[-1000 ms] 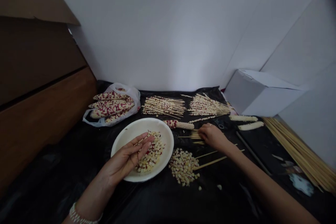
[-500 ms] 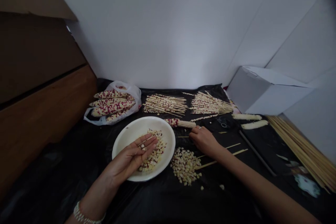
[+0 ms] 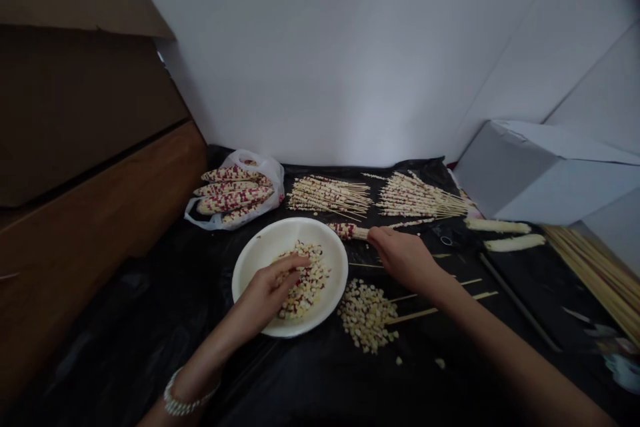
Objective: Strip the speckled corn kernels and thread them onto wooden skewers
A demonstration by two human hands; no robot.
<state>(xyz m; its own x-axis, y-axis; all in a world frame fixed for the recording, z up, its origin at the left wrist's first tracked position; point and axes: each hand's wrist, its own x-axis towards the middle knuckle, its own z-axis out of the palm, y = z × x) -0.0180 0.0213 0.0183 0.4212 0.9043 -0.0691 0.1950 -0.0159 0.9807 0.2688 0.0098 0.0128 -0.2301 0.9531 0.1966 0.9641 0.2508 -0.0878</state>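
Sunk lower, left hand (image 3: pixel 265 297) curls fingers (image 3: pixel 295 261) into corn kernels (image 3: pixel 307 287) on a plate (image 3: pixel 290 233) atop black plastic (image 3: pixel 125 327).

The left hand (image 3: pixel 265 293) covers part of the corn kernels (image 3: pixel 305 287) in the white plate (image 3: pixel 336 280), and I can't tell whether its fingers hold anything. The right hand (image 3: pixel 405 260) hides one end of the corn cob (image 3: pixel 347 231). The bamboo skewers (image 3: pixel 595 273) run off the right edge, and the small dark ring-shaped object (image 3: pixel 445 240) on the far side is too small to make out.
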